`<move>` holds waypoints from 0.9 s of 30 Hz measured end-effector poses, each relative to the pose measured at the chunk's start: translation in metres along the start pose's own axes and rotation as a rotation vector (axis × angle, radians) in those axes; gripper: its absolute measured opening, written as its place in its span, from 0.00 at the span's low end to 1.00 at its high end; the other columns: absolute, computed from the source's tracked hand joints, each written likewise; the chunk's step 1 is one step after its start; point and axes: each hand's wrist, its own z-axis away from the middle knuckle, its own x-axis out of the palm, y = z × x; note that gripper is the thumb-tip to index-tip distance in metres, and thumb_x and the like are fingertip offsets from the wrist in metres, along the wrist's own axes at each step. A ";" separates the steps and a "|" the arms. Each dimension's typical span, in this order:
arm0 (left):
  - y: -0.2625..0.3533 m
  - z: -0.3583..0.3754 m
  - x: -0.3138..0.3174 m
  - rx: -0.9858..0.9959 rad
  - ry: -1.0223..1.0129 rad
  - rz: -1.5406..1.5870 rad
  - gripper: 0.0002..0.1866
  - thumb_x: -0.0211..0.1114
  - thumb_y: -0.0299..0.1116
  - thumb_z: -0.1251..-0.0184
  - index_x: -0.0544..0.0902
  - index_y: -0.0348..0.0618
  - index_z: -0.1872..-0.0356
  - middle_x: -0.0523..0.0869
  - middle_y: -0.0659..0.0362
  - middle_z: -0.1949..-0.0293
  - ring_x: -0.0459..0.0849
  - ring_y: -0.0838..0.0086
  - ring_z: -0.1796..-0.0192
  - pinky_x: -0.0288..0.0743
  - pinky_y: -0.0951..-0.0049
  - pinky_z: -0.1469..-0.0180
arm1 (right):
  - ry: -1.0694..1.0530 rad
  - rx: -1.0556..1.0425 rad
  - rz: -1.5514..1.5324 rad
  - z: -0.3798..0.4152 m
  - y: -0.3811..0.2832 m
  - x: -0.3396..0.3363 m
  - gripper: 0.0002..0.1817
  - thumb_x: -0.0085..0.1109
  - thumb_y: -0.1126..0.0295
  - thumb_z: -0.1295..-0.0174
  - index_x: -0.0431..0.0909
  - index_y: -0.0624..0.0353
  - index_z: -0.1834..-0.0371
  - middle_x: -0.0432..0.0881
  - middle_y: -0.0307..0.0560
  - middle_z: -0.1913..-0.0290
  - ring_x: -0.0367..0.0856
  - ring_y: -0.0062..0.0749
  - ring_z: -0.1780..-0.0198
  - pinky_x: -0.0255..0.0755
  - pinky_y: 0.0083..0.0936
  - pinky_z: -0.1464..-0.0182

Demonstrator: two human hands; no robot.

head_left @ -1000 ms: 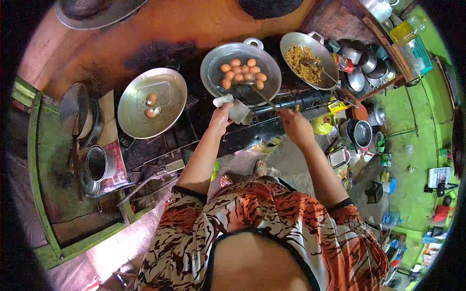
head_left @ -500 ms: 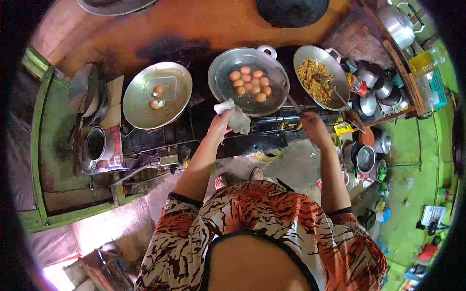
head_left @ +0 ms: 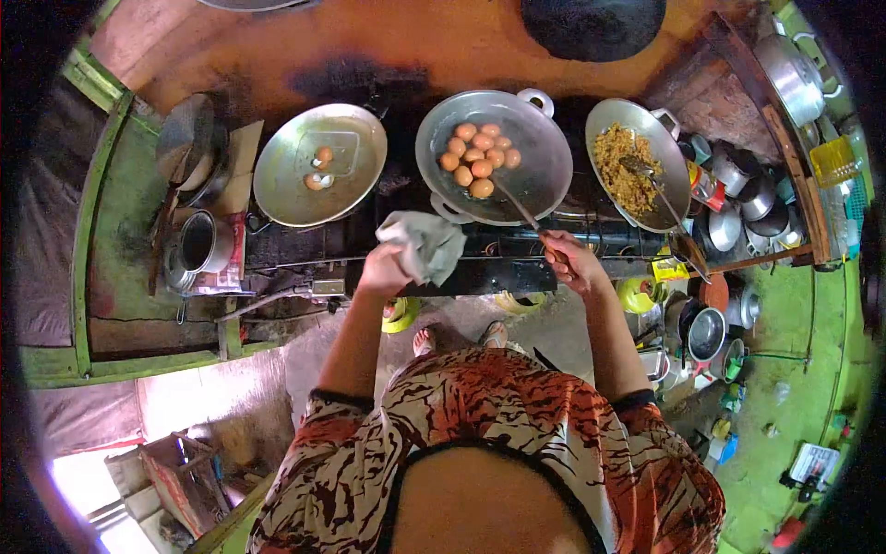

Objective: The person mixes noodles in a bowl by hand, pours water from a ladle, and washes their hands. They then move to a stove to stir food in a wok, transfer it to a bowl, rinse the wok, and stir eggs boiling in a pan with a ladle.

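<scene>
My left hand (head_left: 384, 270) is closed on a crumpled pale grey cloth (head_left: 430, 247), in front of the middle wok's near-left handle. My right hand (head_left: 570, 259) grips the long handle of a cooking utensil (head_left: 519, 205), whose head is hidden among the eggs. Several brown eggs (head_left: 481, 169) lie bunched at the left and middle of the wok (head_left: 544, 157), which looks to hold water. To the left, another pan (head_left: 277, 180) contains broken brown eggshells (head_left: 319, 180) and a clear tray. On the right, a wok (head_left: 678, 189) holds brownish fried food (head_left: 620, 157) with a metal spatula (head_left: 657, 187) resting in it.
Beneath the pans runs a dark stove (head_left: 498, 247). A small pot (head_left: 205, 242) stands at the left. Stacked pots and a silver kettle (head_left: 789, 78) crowd the right side. Yellow-green round objects (head_left: 399, 315) sit on the floor below the stove.
The utensil in my right hand has swung left into the eggs, which are bunched further left. My left hand and cloth have moved down and left, and the view has shifted slightly.
</scene>
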 end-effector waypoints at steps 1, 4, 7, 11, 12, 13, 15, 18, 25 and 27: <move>0.014 0.024 0.005 -0.004 0.014 0.130 0.27 0.63 0.40 0.47 0.70 0.41 0.46 0.76 0.54 0.48 0.77 0.63 0.48 0.71 0.57 0.46 | 0.051 -0.043 0.057 0.007 0.000 0.006 0.15 0.60 0.63 0.42 0.70 0.51 0.54 0.68 0.34 0.80 0.59 0.13 0.87 0.50 0.13 0.89; 0.050 0.069 0.021 0.171 0.062 0.221 0.33 0.54 0.50 0.42 0.65 0.42 0.39 0.70 0.50 0.41 0.71 0.56 0.40 0.66 0.49 0.41 | 0.122 -0.127 0.149 0.017 0.010 0.007 0.14 0.61 0.64 0.42 0.73 0.52 0.54 0.71 0.35 0.79 0.61 0.14 0.87 0.51 0.13 0.89; 0.085 0.091 -0.001 0.268 0.098 0.205 0.32 0.50 0.54 0.38 0.63 0.45 0.37 0.69 0.51 0.39 0.68 0.55 0.38 0.64 0.50 0.40 | 0.364 -0.278 0.600 0.036 0.006 0.016 0.17 0.59 0.66 0.42 0.73 0.54 0.48 0.78 0.37 0.73 0.72 0.18 0.79 0.64 0.16 0.80; 0.128 0.097 -0.074 0.220 0.495 0.227 0.32 0.48 0.59 0.36 0.65 0.49 0.38 0.70 0.57 0.39 0.68 0.62 0.38 0.65 0.54 0.42 | 0.462 -0.604 0.825 0.051 0.014 0.016 0.18 0.57 0.74 0.42 0.72 0.60 0.47 0.81 0.40 0.61 0.77 0.24 0.60 0.69 0.21 0.54; 0.138 0.092 -0.080 0.209 0.457 0.200 0.31 0.50 0.60 0.37 0.67 0.51 0.41 0.72 0.60 0.41 0.69 0.65 0.39 0.66 0.57 0.42 | 0.475 -0.605 0.822 0.058 0.013 0.023 0.18 0.57 0.74 0.42 0.72 0.60 0.47 0.81 0.40 0.61 0.77 0.24 0.60 0.69 0.21 0.54; 0.148 0.086 -0.081 0.198 0.405 0.175 0.29 0.51 0.59 0.37 0.68 0.52 0.42 0.73 0.61 0.42 0.70 0.67 0.40 0.67 0.59 0.43 | 0.482 -0.601 0.778 0.065 0.013 0.035 0.17 0.56 0.74 0.41 0.72 0.61 0.47 0.81 0.40 0.60 0.77 0.23 0.60 0.69 0.20 0.54; 0.160 0.075 -0.085 0.176 0.340 0.147 0.27 0.52 0.57 0.37 0.69 0.52 0.42 0.74 0.62 0.43 0.71 0.68 0.41 0.68 0.61 0.43 | 0.449 -0.580 0.743 0.081 0.012 0.059 0.17 0.56 0.73 0.40 0.71 0.63 0.47 0.80 0.38 0.61 0.74 0.20 0.63 0.69 0.18 0.58; 0.168 0.055 -0.093 0.091 0.455 -0.049 0.26 0.55 0.54 0.37 0.69 0.53 0.43 0.75 0.63 0.43 0.72 0.71 0.42 0.68 0.64 0.43 | 0.475 -0.331 0.625 0.081 0.027 0.085 0.17 0.57 0.73 0.40 0.71 0.62 0.47 0.79 0.37 0.63 0.73 0.18 0.64 0.68 0.17 0.60; 0.168 0.039 -0.097 0.073 0.562 -0.022 0.24 0.62 0.49 0.41 0.70 0.54 0.46 0.77 0.66 0.49 0.76 0.71 0.47 0.73 0.67 0.50 | 0.465 -0.308 0.298 0.034 0.063 0.090 0.18 0.56 0.64 0.38 0.70 0.57 0.46 0.72 0.34 0.78 0.60 0.14 0.86 0.52 0.15 0.85; 0.169 0.035 -0.102 0.061 0.563 -0.018 0.24 0.63 0.47 0.42 0.70 0.54 0.46 0.77 0.65 0.49 0.76 0.71 0.47 0.73 0.67 0.50 | 0.508 -0.396 0.271 0.019 0.068 0.081 0.18 0.56 0.66 0.39 0.71 0.58 0.47 0.74 0.36 0.77 0.65 0.16 0.82 0.57 0.16 0.81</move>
